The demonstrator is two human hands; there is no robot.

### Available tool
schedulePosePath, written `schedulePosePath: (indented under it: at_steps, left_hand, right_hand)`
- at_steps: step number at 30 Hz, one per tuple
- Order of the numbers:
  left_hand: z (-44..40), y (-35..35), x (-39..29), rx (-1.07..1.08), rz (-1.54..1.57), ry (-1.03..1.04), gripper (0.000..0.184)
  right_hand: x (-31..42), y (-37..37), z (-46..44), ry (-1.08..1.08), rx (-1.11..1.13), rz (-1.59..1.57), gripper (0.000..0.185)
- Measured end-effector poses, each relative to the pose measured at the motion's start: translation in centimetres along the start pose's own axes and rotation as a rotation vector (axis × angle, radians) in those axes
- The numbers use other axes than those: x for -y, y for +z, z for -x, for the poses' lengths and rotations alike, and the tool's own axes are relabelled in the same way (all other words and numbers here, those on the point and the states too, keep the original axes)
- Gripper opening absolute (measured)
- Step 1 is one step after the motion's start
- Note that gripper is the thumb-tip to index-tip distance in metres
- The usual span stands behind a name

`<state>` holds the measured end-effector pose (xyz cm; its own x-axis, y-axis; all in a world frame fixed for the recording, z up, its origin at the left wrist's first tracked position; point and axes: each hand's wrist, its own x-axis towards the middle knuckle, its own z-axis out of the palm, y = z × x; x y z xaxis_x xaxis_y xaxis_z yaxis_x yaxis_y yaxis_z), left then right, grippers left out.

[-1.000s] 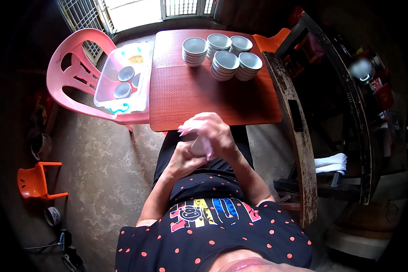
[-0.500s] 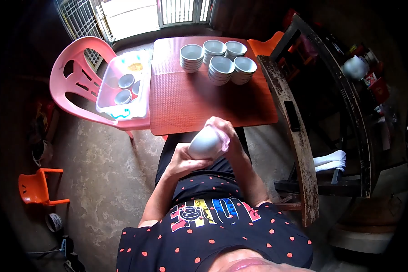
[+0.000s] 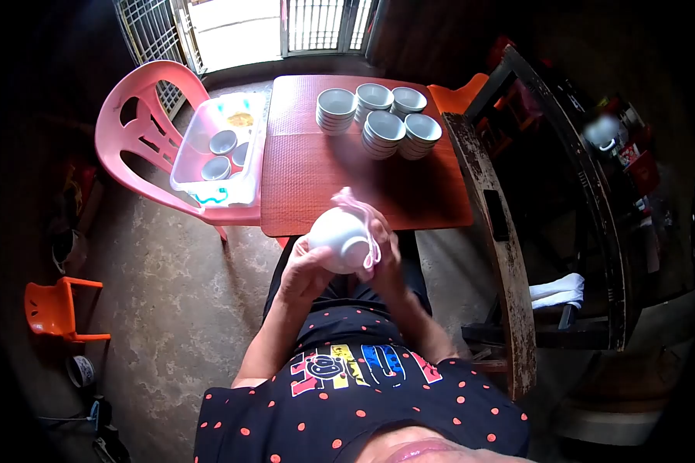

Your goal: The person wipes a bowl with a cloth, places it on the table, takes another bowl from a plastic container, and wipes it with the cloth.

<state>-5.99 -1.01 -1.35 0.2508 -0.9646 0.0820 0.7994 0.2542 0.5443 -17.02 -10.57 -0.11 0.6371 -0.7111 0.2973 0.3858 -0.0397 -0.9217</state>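
Note:
A white bowl (image 3: 335, 238) is held over my lap at the table's front edge, its foot ring facing right and toward me. My left hand (image 3: 305, 272) grips the bowl from its lower left side. On the right, my right hand (image 3: 386, 255) is closed on a pink cloth (image 3: 368, 231) that lies against the bowl. Several stacks of bowls (image 3: 383, 130) stand on the red table (image 3: 301, 185). A few more bowls (image 3: 216, 167) sit in a clear plastic bin (image 3: 187, 166) left of the table.
The bin rests on a pink chair (image 3: 120, 147). A worn wooden frame (image 3: 510, 293) with a dark phone-like object (image 3: 495, 214) on it stands right of the table. A white cloth (image 3: 557, 292) hangs low there. A small orange chair (image 3: 52, 310) is at the far left.
The bowl has turned so that its foot ring now shows. The cloth in my right hand has moved around to the bowl's right side. The view has shifted slightly.

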Motion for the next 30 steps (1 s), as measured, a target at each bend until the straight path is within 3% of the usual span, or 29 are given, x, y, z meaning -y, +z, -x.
schedulePosePath:
  at_steps: [2, 4, 5, 6, 7, 9, 11, 13, 16, 18, 19, 21, 22, 23, 24, 26, 27, 29, 30]
  left_hand:
    - [-0.2, -0.9, 0.4, -0.030, -0.023, 0.000, 0.055]
    - [-0.2, -2.2, 0.8, 0.016, -0.101, -0.085, 0.055]
    - [-0.2, -2.4, 0.7, 0.029, -0.118, -0.137, 0.056]
    - [-0.2, -1.6, 0.5, 0.063, -0.119, -0.105, 0.057]
    - [-0.2, -0.9, 0.3, 0.095, -0.118, -0.070, 0.058]
    - [0.0, -1.3, 1.1, 0.073, 0.026, -0.045, 0.061]
    - [-0.1, -1.6, 1.3, 0.010, 0.144, -0.065, 0.061]
    - [-0.4, -1.6, 1.7, -0.007, 0.204, -0.017, 0.056]
    - [-0.7, -2.8, 1.5, 0.001, -0.009, -0.060, 0.053]
    - [-0.9, -3.4, 0.3, 0.046, -0.162, -0.167, 0.053]
    - [-0.8, -3.7, 0.3, 0.050, -0.083, -0.181, 0.054]
    - [-0.5, -4.1, 0.6, 0.050, 0.083, -0.202, 0.056]
    - [-0.4, -4.2, 0.9, 0.065, 0.169, -0.174, 0.058]
    - [-0.4, -3.9, 1.0, 0.062, 0.252, -0.144, 0.059]
    - [-0.4, -3.6, 0.9, 0.061, 0.334, -0.112, 0.060]
    - [-0.3, -5.1, 1.2, 0.069, 0.536, -0.124, 0.060]
    - [-0.3, -4.3, 0.8, 0.048, 0.451, -0.095, 0.058]
    - [-0.4, -2.9, 0.2, -0.149, 0.425, -0.077, 0.054]
    - [-0.6, -2.9, 0.3, -0.091, 0.356, -0.069, 0.054]
  right_hand:
    - [-1.7, 0.8, 0.5, -0.371, -0.121, 0.335, 0.043]
    - [-1.0, -0.8, -0.2, -0.313, 0.065, 0.425, 0.040]
    - [0.4, -1.5, -1.3, -0.040, 0.210, 0.148, 0.038]
    - [0.7, -3.0, -2.5, -0.621, 0.500, 0.794, 0.031]
    - [4.0, -1.2, -2.2, -0.133, 0.491, 0.638, 0.024]
    - [4.4, -1.2, -2.9, -0.245, 0.550, 0.647, 0.025]
    - [1.5, -1.2, -2.3, -0.285, 0.270, 0.425, 0.027]
    - [-0.5, 0.7, -0.6, -0.381, -0.089, 0.435, 0.035]
    - [-1.8, 0.4, -0.3, -0.596, -0.081, 0.514, 0.043]
    - [0.1, -0.7, -2.0, -0.190, 0.182, 0.157, 0.043]
    - [1.0, -1.3, -2.8, 0.029, 0.244, 0.010, 0.043]
    - [1.3, -1.4, -2.9, 0.139, 0.273, 0.407, 0.037]
    - [0.8, -1.2, -2.8, 0.005, 0.245, 0.337, 0.034]
    - [0.8, -1.1, -2.8, -0.366, 0.337, 0.513, 0.032]
    - [-0.2, -0.9, -2.1, -0.453, 0.211, 0.581, 0.032]
    - [-2.0, 0.7, 0.8, -0.579, -0.001, 0.769, 0.031]
    - [-2.4, 1.3, 1.8, -0.670, -0.022, 0.860, 0.031]
    - [-3.9, 0.7, 2.3, -0.606, -0.037, 0.959, 0.032]
    - [-3.1, 0.4, 1.4, -0.634, 0.009, 0.930, 0.032]
